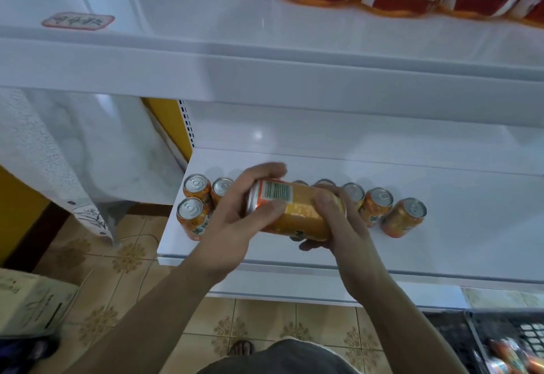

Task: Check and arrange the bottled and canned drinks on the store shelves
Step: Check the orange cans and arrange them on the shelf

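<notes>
The white shelf (456, 185) spans mid-frame. Over its left part the left hand (235, 220) and right hand (338, 226) each wrap their grip round one orange can (297, 214) — lying sideways, long axis left-to-right, barcode upward — above the upright cans (403, 217).

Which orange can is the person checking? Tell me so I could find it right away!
Look at the lower white shelf, where a row of orange cans stands upright. Over that row, the left hand and right hand grip the held can between them. It is the only one tipped on its side, with its barcode facing up.
</notes>
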`<state>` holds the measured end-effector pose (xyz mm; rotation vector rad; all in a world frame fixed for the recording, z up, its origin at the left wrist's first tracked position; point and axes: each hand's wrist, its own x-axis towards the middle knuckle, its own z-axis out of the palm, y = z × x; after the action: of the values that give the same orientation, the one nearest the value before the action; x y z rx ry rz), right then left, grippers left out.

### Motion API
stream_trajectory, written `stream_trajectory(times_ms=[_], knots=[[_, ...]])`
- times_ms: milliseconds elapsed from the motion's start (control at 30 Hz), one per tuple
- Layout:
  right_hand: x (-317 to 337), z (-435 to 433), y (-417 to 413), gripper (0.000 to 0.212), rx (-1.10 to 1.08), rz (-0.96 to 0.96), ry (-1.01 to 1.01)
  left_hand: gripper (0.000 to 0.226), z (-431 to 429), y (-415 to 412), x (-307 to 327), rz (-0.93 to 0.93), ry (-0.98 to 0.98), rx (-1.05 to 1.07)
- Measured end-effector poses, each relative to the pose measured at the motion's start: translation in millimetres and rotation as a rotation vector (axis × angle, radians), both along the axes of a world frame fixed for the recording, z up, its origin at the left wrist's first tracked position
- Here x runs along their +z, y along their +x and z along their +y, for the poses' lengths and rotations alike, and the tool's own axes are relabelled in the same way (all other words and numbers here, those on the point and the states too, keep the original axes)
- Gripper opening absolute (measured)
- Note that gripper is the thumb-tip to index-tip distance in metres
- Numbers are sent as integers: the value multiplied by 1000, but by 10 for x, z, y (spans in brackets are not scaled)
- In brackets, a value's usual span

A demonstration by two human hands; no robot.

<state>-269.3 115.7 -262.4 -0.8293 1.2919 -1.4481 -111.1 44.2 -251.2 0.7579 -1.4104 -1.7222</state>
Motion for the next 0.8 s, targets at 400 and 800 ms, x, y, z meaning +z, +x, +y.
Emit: stream_trajectory(times_ms=[400,800], knots=[[-9,8,110,51,-52,312,-132,54,32,-59,29,-46,201,150],[-122,29,109,59,-26,346,-118,50,-11,-65,-98,-46,354,187]])
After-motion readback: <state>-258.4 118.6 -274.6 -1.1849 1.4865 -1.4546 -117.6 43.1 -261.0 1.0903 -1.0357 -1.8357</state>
